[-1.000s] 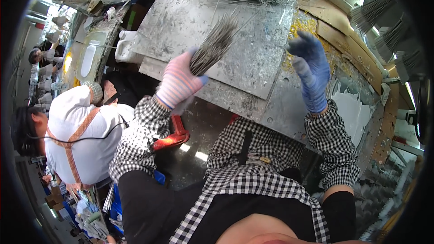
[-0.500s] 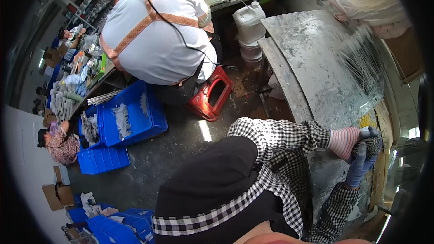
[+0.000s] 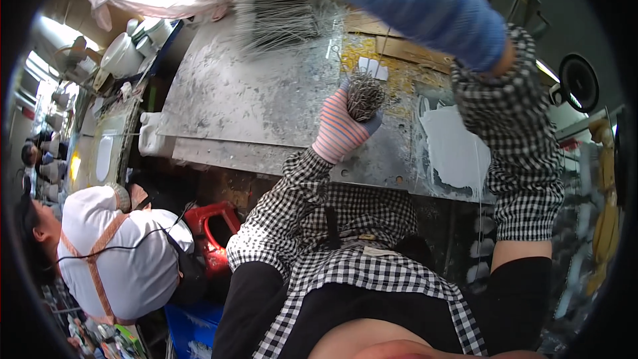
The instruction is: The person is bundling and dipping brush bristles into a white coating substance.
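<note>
My left hand [image 3: 337, 126], in a pink-and-blue striped glove, is closed around a bundle of thin metal wires [image 3: 365, 95] above the grey worktable [image 3: 226, 93]. The bundle's tangled-looking ends face up. My right hand [image 3: 412, 6], in a blue glove, reaches high across the top of the head view. Motion smears it, and its fingers are cut off by the upper edge. Near where it points, a spread pile of long thin wires [image 3: 276, 18] lies on the far part of the table. Small white pieces [image 3: 373, 68] sit just behind the held bundle.
White paste [image 3: 455, 149] coats a plate on the table's right side. Cardboard strips [image 3: 412, 54] and yellow stains lie at the back. A co-worker in a white shirt [image 3: 126, 246] sits at left by a red stool [image 3: 209, 233]. A white jug [image 3: 151, 134] stands beside the table.
The view has swung right toward the table. Both hands were together at the wire bundle; my right hand has left it and risen far across, while my left still holds it.
</note>
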`<action>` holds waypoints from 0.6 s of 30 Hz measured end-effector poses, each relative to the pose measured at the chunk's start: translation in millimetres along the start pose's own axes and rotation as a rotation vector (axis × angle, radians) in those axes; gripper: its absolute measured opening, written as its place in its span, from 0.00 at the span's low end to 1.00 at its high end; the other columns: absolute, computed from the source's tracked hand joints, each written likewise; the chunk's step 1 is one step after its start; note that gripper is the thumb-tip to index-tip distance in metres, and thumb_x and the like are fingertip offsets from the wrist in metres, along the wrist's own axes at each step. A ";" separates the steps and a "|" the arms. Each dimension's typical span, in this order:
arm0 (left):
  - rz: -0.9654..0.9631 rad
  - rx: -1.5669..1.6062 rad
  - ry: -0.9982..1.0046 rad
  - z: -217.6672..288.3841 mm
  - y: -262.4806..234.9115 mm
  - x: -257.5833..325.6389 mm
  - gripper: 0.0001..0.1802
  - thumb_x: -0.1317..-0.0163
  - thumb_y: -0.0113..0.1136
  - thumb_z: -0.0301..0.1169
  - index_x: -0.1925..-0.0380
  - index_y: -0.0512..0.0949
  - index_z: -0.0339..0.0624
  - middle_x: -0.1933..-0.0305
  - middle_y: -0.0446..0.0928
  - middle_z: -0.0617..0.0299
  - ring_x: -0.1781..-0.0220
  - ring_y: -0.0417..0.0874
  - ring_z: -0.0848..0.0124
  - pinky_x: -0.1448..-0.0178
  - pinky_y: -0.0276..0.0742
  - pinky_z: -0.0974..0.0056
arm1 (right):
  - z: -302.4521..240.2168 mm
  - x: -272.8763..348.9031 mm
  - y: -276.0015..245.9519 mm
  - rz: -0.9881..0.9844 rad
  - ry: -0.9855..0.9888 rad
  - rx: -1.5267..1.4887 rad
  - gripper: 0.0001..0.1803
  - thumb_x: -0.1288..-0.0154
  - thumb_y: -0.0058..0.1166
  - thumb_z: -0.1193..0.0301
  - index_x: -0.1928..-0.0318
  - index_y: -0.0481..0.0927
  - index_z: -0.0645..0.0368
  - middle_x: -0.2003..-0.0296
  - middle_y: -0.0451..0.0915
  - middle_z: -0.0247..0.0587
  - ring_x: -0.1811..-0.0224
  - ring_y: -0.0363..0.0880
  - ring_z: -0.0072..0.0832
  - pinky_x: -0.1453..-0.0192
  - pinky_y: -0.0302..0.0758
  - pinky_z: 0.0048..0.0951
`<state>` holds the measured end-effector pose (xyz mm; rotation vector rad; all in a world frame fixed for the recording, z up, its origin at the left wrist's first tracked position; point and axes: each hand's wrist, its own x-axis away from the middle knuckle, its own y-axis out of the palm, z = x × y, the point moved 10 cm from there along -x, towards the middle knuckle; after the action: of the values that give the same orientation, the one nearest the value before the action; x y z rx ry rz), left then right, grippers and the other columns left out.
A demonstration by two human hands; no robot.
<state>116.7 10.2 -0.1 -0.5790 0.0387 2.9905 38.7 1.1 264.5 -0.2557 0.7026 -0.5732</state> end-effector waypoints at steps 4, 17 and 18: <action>0.037 0.084 -0.017 -5.2 -0.2 4.0 0.25 0.45 0.72 0.24 0.48 0.74 0.33 0.57 0.84 0.60 0.56 0.84 0.76 0.50 0.82 0.67 | 14.5 69.2 54.9 -0.469 0.875 -0.362 0.20 0.23 0.48 0.59 0.47 0.83 0.61 0.51 0.85 0.47 0.50 0.85 0.35 0.46 0.82 0.35; -0.011 -0.236 0.205 21.2 18.0 10.3 0.14 0.46 0.71 0.26 0.60 0.82 0.33 0.60 0.85 0.53 0.58 0.84 0.66 0.51 0.78 0.60 | -24.8 113.8 -5.7 -0.896 1.096 -0.411 0.43 0.33 0.58 0.45 0.27 0.63 0.57 0.32 0.70 0.47 0.29 0.68 0.47 0.28 0.67 0.40; -0.013 -0.285 0.280 18.7 13.6 12.3 0.15 0.47 0.71 0.26 0.60 0.81 0.33 0.59 0.84 0.54 0.58 0.84 0.66 0.52 0.79 0.59 | -38.5 114.0 -19.5 -0.914 1.186 -0.317 0.44 0.34 0.59 0.45 0.27 0.63 0.57 0.32 0.71 0.48 0.29 0.68 0.47 0.28 0.67 0.40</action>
<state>97.0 -1.4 12.8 -1.0187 -0.3749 2.8962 75.4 -81.7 182.9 -0.5460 1.8605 -1.5309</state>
